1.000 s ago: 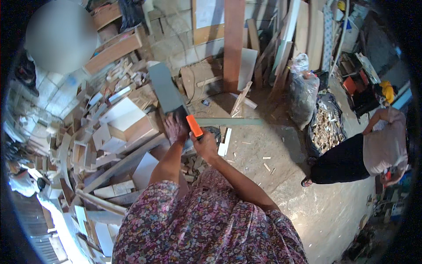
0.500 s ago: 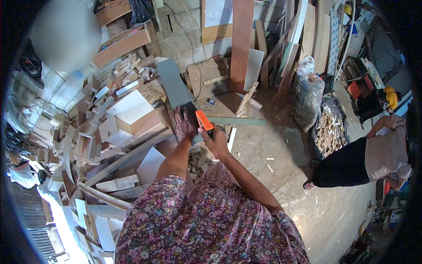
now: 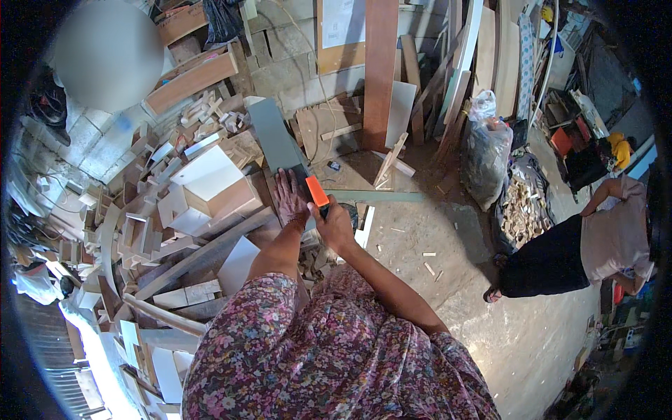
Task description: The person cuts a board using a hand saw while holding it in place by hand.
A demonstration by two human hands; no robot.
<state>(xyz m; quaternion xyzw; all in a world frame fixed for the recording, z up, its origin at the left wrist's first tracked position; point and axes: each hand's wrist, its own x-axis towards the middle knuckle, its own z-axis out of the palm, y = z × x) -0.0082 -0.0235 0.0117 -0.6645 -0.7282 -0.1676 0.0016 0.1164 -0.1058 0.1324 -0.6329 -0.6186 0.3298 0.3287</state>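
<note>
A long grey-green board lies in front of me, running away toward the wall. My left hand presses on it with the palm down and fingers spread. Just right of it, my right hand is wrapped around a hand tool with an orange top and a dark grip. The tool's working end is hidden, so its exact kind does not show. A narrow grey-green strip sticks out to the right beyond my right hand.
Wood offcuts and a white-faced panel pile up on the left. Tall boards lean on the far wall. A filled clear plastic bag and a dark sack of wood scraps stand right. Another person is at far right.
My right hand and the orange-topped tool have shifted slightly left. My left hand stays pressed on the board. The whole view has moved a little.
</note>
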